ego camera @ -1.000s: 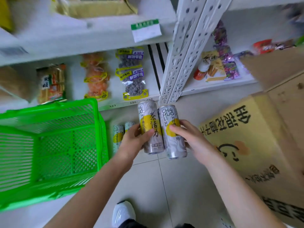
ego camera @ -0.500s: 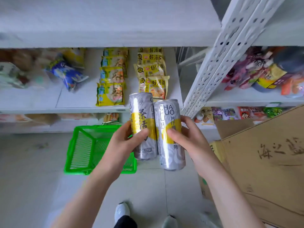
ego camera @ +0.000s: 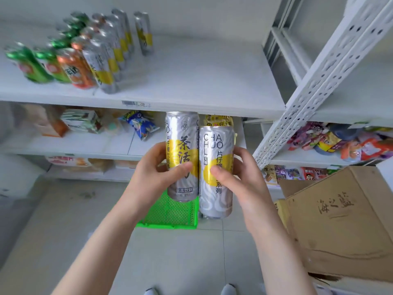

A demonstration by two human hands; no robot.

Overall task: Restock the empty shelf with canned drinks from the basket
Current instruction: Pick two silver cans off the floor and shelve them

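My left hand [ego camera: 153,175] grips a tall silver-and-yellow can [ego camera: 182,133] upright. My right hand [ego camera: 244,179] grips a matching second can [ego camera: 215,199] right beside it, the two cans touching. Both are held just below the front edge of a white shelf [ego camera: 202,81]. On that shelf's left part stand rows of green, orange and silver-yellow cans [ego camera: 100,60]; its right part is bare. The green basket [ego camera: 170,213] lies on the floor below, mostly hidden behind my hands and the cans.
A white perforated shelf post [ego camera: 319,77] slants up on the right. Cardboard boxes [ego camera: 340,220] stand at lower right. Snack packets [ego camera: 140,126] fill the lower shelves. Grey tiled floor [ego camera: 63,220] lies below, with my shoe tips at the bottom edge.
My view has tilted upward from the basket to the can shelf. Both hands have risen with the two cans, now just under the shelf's front edge.
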